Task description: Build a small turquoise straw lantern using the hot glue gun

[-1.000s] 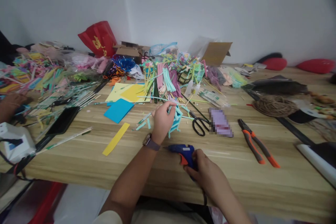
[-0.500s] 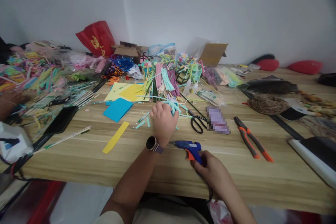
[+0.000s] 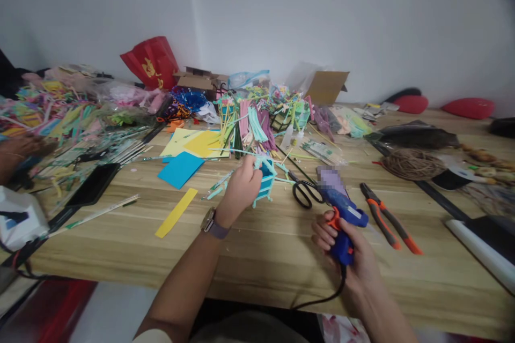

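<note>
My left hand [image 3: 242, 188], with a watch on its wrist, pinches the upper left edge of a small blue box trimmed with mint pipe cleaners [image 3: 266, 183]. The box's open side shows dark blue inside. My right hand [image 3: 341, 244] is wrapped round the grip of a blue glue gun [image 3: 346, 211] with an orange trigger, its cord trailing down to the table edge. The gun's nozzle points left and away from me, over a blurred purple piece [image 3: 330, 178]. Black-handled scissors [image 3: 306, 193] lie between the box and the gun.
Pliers [image 3: 388, 214] lie at the right, near a coil of brown cord [image 3: 412, 162]. Left of the box are blue card [image 3: 181, 170] and a yellow strip [image 3: 176, 213]. Pipe cleaners [image 3: 257, 123] pile up behind. Another person's hand [image 3: 18, 153] is at the far left.
My right hand has raised the glue gun and moved it right, now gripping it round the handle. My left hand has shifted slightly left, and more of the box shows.
</note>
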`<action>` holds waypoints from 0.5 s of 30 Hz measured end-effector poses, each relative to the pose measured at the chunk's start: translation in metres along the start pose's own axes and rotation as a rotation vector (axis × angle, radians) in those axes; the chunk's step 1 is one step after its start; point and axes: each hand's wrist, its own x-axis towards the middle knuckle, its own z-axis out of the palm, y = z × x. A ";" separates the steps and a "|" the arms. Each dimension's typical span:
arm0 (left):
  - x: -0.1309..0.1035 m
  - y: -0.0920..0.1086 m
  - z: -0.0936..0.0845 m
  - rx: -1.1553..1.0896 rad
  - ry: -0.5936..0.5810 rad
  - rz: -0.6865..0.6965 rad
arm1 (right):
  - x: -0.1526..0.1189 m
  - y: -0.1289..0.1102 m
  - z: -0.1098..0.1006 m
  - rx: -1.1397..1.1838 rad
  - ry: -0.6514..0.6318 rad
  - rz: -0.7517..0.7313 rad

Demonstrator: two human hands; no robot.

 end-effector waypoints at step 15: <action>-0.010 -0.024 0.021 0.284 -0.110 0.037 | 0.075 -0.007 0.006 -0.390 -0.279 -0.134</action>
